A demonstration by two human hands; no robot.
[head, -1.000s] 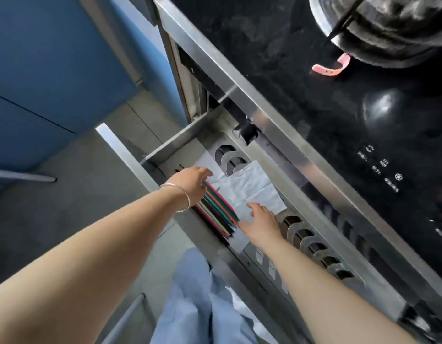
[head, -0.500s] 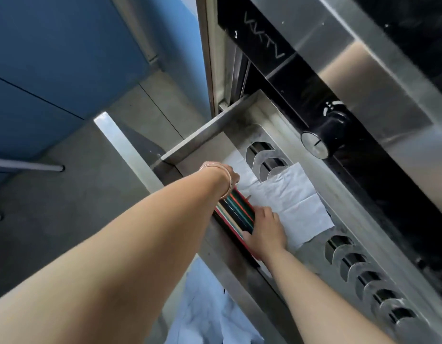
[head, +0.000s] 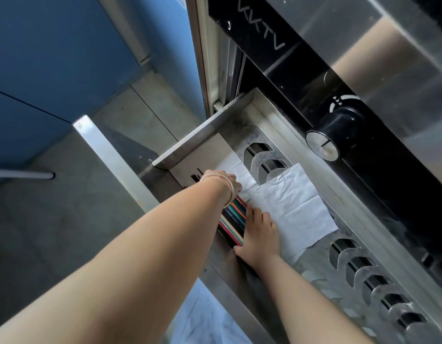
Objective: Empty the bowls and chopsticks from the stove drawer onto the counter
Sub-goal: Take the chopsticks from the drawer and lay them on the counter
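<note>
The steel stove drawer (head: 205,131) stands pulled out below the stove front. A bundle of coloured chopsticks (head: 233,220) lies along its near side. My left hand (head: 233,183), with a bangle on the wrist, reaches over the bundle's far end; its fingers are hidden behind the wrist. My right hand (head: 259,238) lies flat at the bundle's near end, thumb along the chopsticks and fingers spread on a white paper sheet (head: 292,207). No bowls show in the drawer.
A black knob (head: 339,134) juts from the stove's dark front panel above the drawer. Curved slots (head: 371,276) run along the drawer's rack. The drawer's front rail (head: 110,157) sticks out over the grey floor. Blue cabinets (head: 53,58) stand left.
My head has dropped lower, so the cooktop has left view and the stove front fills the top. Both hands have closed in on the chopsticks' two ends.
</note>
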